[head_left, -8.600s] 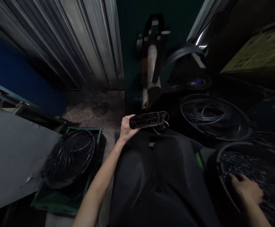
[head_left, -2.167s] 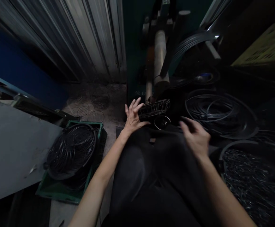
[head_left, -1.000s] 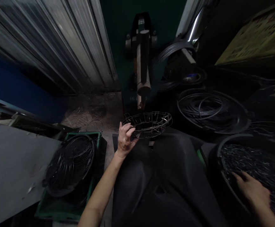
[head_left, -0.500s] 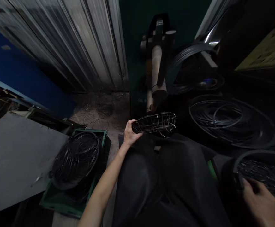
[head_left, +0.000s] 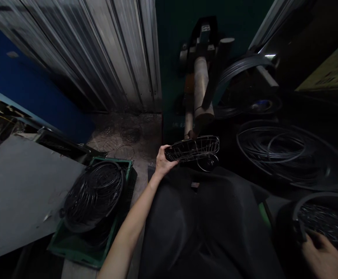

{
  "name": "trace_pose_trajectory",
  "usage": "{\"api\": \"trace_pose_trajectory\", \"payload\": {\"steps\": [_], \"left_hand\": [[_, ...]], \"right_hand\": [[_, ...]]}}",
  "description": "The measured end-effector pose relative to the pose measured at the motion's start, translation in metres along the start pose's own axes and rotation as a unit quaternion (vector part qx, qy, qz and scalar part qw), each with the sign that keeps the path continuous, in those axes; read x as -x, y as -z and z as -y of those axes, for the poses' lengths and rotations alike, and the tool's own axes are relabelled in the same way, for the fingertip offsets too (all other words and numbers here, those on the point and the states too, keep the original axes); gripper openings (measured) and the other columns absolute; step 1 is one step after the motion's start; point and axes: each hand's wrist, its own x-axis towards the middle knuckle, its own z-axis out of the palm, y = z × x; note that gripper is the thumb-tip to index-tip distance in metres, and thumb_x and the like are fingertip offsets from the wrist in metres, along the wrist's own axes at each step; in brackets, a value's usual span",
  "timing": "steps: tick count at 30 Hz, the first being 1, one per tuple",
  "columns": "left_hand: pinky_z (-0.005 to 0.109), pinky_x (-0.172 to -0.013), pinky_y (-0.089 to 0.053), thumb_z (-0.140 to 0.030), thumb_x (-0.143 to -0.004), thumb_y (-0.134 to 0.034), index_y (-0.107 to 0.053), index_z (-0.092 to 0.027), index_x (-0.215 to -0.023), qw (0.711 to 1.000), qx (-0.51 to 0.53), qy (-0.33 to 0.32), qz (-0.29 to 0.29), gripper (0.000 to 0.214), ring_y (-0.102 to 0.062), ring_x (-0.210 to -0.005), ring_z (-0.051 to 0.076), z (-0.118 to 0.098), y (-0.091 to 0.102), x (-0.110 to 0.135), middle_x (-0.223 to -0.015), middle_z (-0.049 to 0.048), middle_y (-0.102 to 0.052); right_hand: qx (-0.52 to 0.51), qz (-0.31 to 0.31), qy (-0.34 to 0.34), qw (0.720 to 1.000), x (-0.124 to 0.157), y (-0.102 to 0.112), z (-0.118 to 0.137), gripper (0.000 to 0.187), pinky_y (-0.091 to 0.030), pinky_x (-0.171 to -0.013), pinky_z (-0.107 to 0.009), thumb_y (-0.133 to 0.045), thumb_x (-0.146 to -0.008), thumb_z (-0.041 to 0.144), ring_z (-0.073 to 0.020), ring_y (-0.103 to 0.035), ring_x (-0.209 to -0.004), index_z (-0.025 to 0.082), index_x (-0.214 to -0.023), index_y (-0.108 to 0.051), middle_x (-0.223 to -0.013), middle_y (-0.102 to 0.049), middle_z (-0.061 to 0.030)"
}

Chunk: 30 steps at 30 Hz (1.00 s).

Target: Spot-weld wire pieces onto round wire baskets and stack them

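Note:
My left hand [head_left: 165, 161] is closed round the left end of a shallow round wire basket [head_left: 198, 149]. The basket is tilted nearly edge-on in front of the steel bar of a machine [head_left: 201, 85], above my dark apron [head_left: 203, 221]. A wire ring [head_left: 207, 162] shows just under its right end. At the lower right, my right hand [head_left: 326, 254] is at the near inner rim of a black bucket [head_left: 298, 213]. Many small shiny metal pieces [head_left: 328, 217] lie in that bucket. The fingers of this hand are dark and partly hidden.
On the left, a black tub of wire rings [head_left: 94, 193] sits in a green crate [head_left: 78, 248], beside a grey panel [head_left: 26, 193]. A wide basin with wire coils [head_left: 285, 145] stands on the right. Loose wire rings [head_left: 125, 151] lie on the floor by the corrugated wall [head_left: 113, 50].
The view has shifted slightly, so the machine and bucket appear farther right. My left hand still grips the wire basket, and my right hand stays at the bucket.

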Motion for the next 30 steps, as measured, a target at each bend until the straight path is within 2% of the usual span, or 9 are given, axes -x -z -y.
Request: {"api": "trace_pose_trajectory", "payload": {"steps": [2, 4, 8, 12, 16, 20, 22, 26, 30], "left_hand": [[0.030, -0.083, -0.051, -0.021, -0.057, -0.079, -0.044, -0.021, -0.110, 1.000, -0.011, -0.010, -0.002, 0.064, -0.061, -0.092, 0.016, 0.001, 0.001, -0.001, -0.100, 0.0018, -0.058], [0.030, -0.084, -0.050, -0.021, -0.059, -0.079, -0.044, -0.021, -0.110, 0.999, -0.028, -0.025, -0.004, 0.062, -0.061, -0.093, 0.016, 0.001, 0.003, -0.003, -0.100, 0.0020, -0.057], [0.036, -0.094, -0.047, -0.024, -0.063, -0.077, -0.042, -0.021, -0.113, 0.998, -0.015, -0.066, 0.006, 0.061, -0.057, -0.105, 0.019, 0.005, 0.009, -0.007, -0.110, 0.0056, -0.055], [0.043, -0.106, -0.037, -0.035, -0.059, -0.081, -0.037, -0.019, -0.121, 0.997, 0.036, -0.066, 0.021, 0.077, -0.043, -0.127, 0.025, 0.013, 0.008, -0.008, -0.132, 0.0137, -0.042], [0.037, -0.097, -0.045, -0.033, -0.064, -0.076, -0.039, -0.019, -0.119, 0.996, 0.087, -0.003, 0.027, 0.068, -0.054, -0.114, 0.020, 0.018, 0.004, -0.004, -0.119, 0.0095, -0.052], [0.033, -0.089, -0.048, -0.030, -0.063, -0.076, -0.044, -0.019, -0.117, 0.998, 0.063, 0.004, -0.006, 0.064, -0.058, -0.101, 0.018, 0.003, 0.015, 0.008, -0.109, 0.0062, -0.055], [0.034, -0.090, -0.048, -0.029, -0.063, -0.075, -0.046, -0.020, -0.118, 0.999, 0.030, -0.014, 0.003, 0.063, -0.058, -0.099, 0.019, -0.013, 0.024, 0.018, -0.107, 0.0057, -0.056], [0.039, -0.091, -0.045, -0.025, -0.062, -0.073, -0.047, -0.022, -0.121, 0.995, -0.045, -0.023, 0.085, 0.065, -0.056, -0.101, 0.022, -0.049, 0.023, 0.036, -0.107, 0.0056, -0.056], [0.045, -0.090, -0.041, -0.026, -0.063, -0.071, -0.047, -0.022, -0.124, 0.970, -0.122, -0.029, 0.207, 0.066, -0.054, -0.101, 0.027, -0.065, -0.001, 0.038, -0.107, 0.0070, -0.056]], "right_hand": [[-0.085, 0.037, -0.124, 0.988, 0.002, 0.001, 0.007, 0.011, -0.034, -0.049, -0.040, -0.053, -0.057, 0.045, -0.0265, -0.044, -0.037, 0.034, -0.054, -0.056, -0.043, -0.048, -0.0085], [-0.120, 0.044, -0.176, 0.976, 0.004, 0.004, 0.016, 0.012, -0.033, -0.050, -0.041, -0.054, -0.054, 0.043, -0.0257, -0.042, -0.039, 0.033, -0.051, -0.051, -0.042, -0.045, -0.0077], [-0.110, 0.028, -0.162, 0.980, 0.008, 0.015, 0.025, 0.021, -0.040, -0.060, -0.041, -0.048, -0.057, 0.045, -0.0288, -0.054, -0.059, 0.027, -0.064, -0.056, -0.058, -0.055, -0.0128], [-0.112, -0.095, -0.188, 0.971, 0.015, 0.045, 0.032, 0.051, -0.044, -0.076, -0.044, -0.043, -0.064, 0.053, -0.0348, -0.061, -0.087, 0.013, -0.085, -0.066, -0.086, -0.064, -0.0239], [-0.197, -0.187, -0.087, 0.958, 0.034, 0.075, 0.074, 0.053, -0.047, -0.081, -0.041, -0.050, -0.071, 0.056, -0.0301, -0.064, -0.087, 0.014, -0.099, -0.068, -0.095, -0.067, -0.0183], [-0.283, -0.027, 0.115, 0.952, 0.047, 0.058, 0.133, 0.040, -0.050, -0.081, -0.035, -0.052, -0.077, 0.055, -0.0231, -0.064, -0.083, 0.021, -0.091, -0.067, -0.092, -0.069, -0.0079], [-0.293, 0.065, 0.158, 0.941, 0.046, 0.036, 0.149, 0.039, -0.051, -0.077, -0.035, -0.050, -0.076, 0.058, -0.0220, -0.064, -0.077, 0.022, -0.081, -0.065, -0.084, -0.069, -0.0057], [-0.309, 0.137, 0.101, 0.936, 0.043, 0.007, 0.150, 0.041, -0.052, -0.066, -0.033, -0.053, -0.075, 0.060, -0.0199, -0.063, -0.066, 0.021, -0.083, -0.065, -0.078, -0.069, -0.0046], [-0.404, 0.179, 0.011, 0.897, 0.048, 0.008, 0.143, 0.047, -0.054, -0.065, -0.032, -0.060, -0.073, 0.060, -0.0184, -0.064, -0.066, 0.017, -0.093, -0.064, -0.077, -0.067, -0.0044]]}}
